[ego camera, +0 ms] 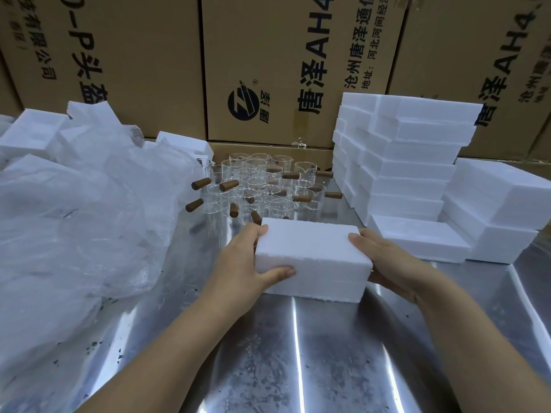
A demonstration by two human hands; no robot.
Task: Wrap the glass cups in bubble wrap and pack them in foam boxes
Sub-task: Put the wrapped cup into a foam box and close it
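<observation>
Biggest thing in view is the wall of brown cardboard cartons point(268, 70) with black print, running across the back from 10 to 2 o'clock. Below that, a shiny metal table point(298, 353) fills the whole lower half, a bit speckled with dark bits.

At 9 o'clock there's a big crumpled heap of clear plastic point(74, 219). I can't tell if it's bubble wrap or just a bag. Some loose white foam pieces point(26, 135) poke out behind it around 10.

Over at 2 to 3 o'clock sit stacks of closed white foam boxes point(402, 162), piled several high and right up against the cartons.

Dead centre is one closed foam box point(310, 251), long side facing the person, low on the table. I can't tell if it's lifted a hair.

Just behind it at 12 o'clock stands a bunch of bare glass cups point(262, 186) with stubby wooden handles, all upright and packed close.

The left hand point(247, 263) grips the box's left end, thumb on the near face and fingers curled round the far corner. The right hand point(384, 260) grips the right end, thumb on the top edge, other fingers hidden behind.
</observation>
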